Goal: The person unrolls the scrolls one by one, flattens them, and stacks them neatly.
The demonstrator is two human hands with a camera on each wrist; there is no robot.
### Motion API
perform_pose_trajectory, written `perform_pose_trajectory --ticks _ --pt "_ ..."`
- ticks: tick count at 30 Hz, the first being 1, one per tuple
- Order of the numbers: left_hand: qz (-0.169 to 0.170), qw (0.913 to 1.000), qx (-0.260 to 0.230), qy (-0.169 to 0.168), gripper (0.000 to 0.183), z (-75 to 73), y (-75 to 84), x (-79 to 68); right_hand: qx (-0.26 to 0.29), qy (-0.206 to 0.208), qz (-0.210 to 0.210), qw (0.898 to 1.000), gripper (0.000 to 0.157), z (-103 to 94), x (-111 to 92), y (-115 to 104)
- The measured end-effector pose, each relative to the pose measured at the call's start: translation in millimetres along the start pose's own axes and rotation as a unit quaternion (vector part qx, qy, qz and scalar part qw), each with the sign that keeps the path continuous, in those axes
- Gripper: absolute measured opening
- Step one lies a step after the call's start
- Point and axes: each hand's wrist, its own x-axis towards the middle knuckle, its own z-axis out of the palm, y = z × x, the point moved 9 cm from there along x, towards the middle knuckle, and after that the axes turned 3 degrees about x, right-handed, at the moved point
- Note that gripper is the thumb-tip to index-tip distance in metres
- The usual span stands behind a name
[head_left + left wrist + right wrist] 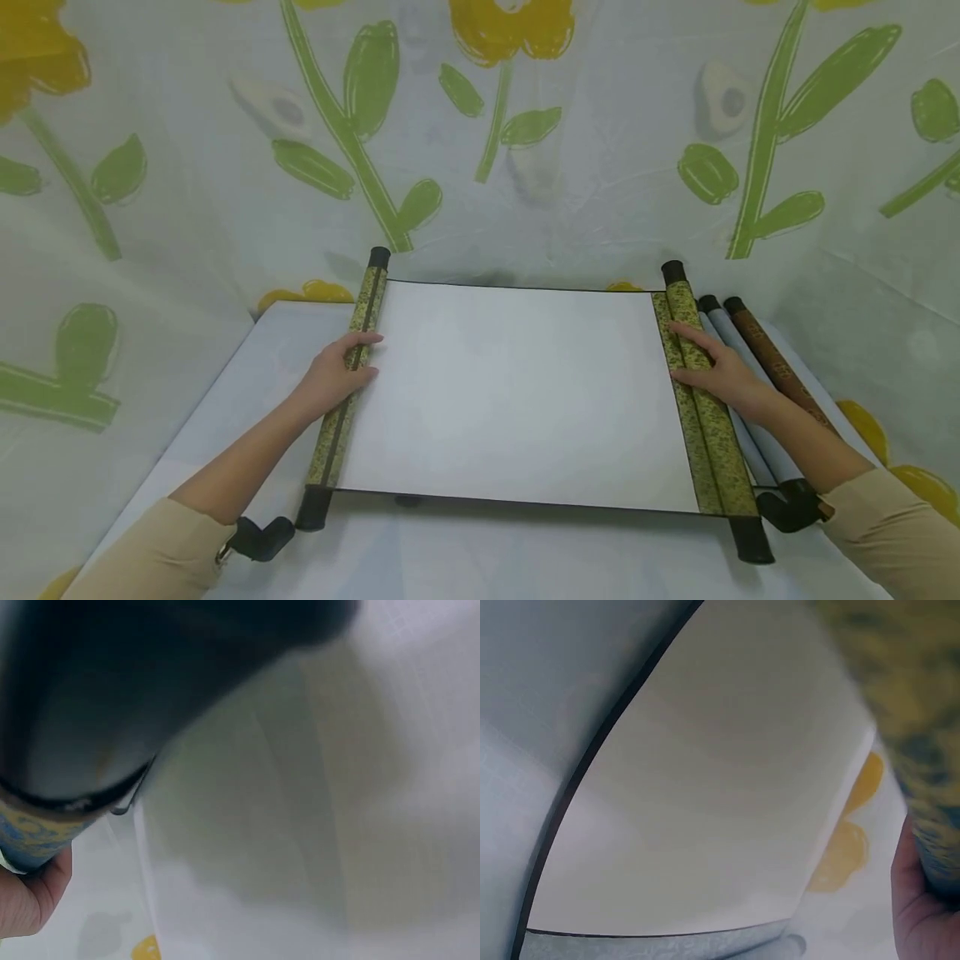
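A hanging scroll (517, 392) is spread out in front of me, its white face blank between two yellow-green patterned ends with black knobs. My left hand (335, 372) grips the left roller (337, 433) around its middle. On the other side, my right hand (722, 371) holds the thicker right roll (716, 450), thumb and forefinger showing on the face side. Close up in the left wrist view are a dark knob (97, 697) and part of the left hand (34, 896). In the right wrist view the patterned roll (922, 735) blurs past the right hand (922, 922).
A white-covered table (247, 383) lies beneath the scroll, with a shadow along the scroll's near edge. To the right, several rolled scrolls, pale blue and a brown one (776, 358), lie side by side, partly behind my right arm. A flower-printed cloth (585, 208) hangs around the table.
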Motion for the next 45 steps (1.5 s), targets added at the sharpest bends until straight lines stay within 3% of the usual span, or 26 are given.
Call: perform_pose_trajectory --ticks 8,21,25,32,45 --pt "0.025 0.9997 0.005 0.006 0.046 -4.1 -3.7 -0.8 0.007 -0.028 -0.017 0.999 0.071 -0.6 -5 1" --pt "0.021 0.9998 0.0 -0.007 0.055 -7.7 -12.9 -0.6 0.002 -0.029 -0.001 1.0 0.083 -5.8 -3 3" --pt "0.045 0.9987 0.016 -0.015 0.051 -7.0 -10.2 0.3 -0.006 -0.034 -0.004 0.999 0.082 -7.4 -2 3" --pt "0.081 0.9954 0.038 -0.035 0.045 0.3 -6.6 1.7 -0.03 -0.037 0.0 0.999 0.082 -11.1 -5 10" --pt "0.073 0.9947 0.034 -0.064 0.046 25.4 -3.1 16.2 -0.081 -0.042 0.01 0.996 0.079 -26.0 6 29"
